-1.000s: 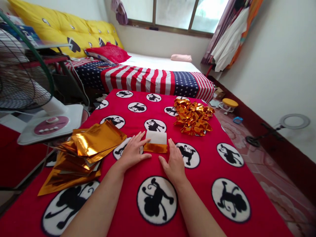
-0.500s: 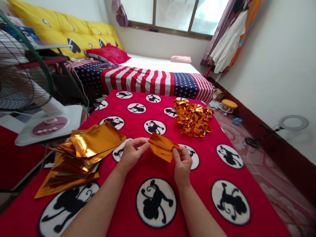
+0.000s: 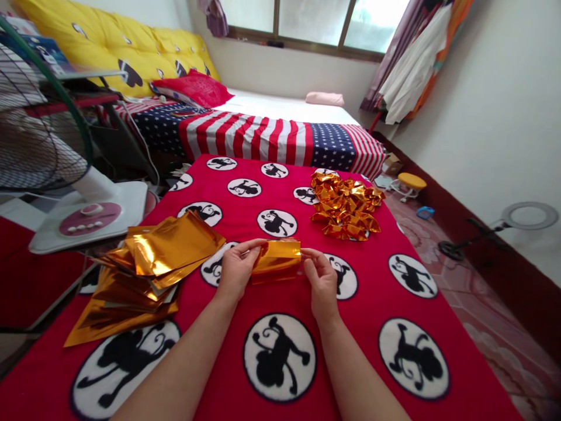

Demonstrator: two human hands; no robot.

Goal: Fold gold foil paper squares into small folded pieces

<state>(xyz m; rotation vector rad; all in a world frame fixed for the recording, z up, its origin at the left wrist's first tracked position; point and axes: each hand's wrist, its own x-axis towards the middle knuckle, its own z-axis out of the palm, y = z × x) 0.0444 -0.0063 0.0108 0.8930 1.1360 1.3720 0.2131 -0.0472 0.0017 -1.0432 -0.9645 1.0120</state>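
A small sheet of shiny gold foil paper (image 3: 278,258), curled or folded along its length, is held above the red cloth. Its left end is pinched between the thumb and fingers of my left hand (image 3: 236,272). At the other end is my right hand (image 3: 323,280), with thumb and forefinger apart and the forefinger's tip at or close to the sheet's edge; whether it touches I cannot tell. To the left lies a loose stack of flat gold foil sheets (image 3: 175,248). A heap of folded gold foil pieces (image 3: 344,204) sits farther off on the right.
The red cloth (image 3: 210,362) has white circles with black monkey figures. A fan (image 3: 87,216) stands at the left, beside the stack. Beyond the cloth is a bed with a flag-patterned cover (image 3: 249,137). A yellow stool (image 3: 412,180) and a ring light (image 3: 530,216) are on the right.
The foil sheet has turned level and its long sides have curled over. My right hand's thumb has come off the sheet's right end. The view has shifted slightly.
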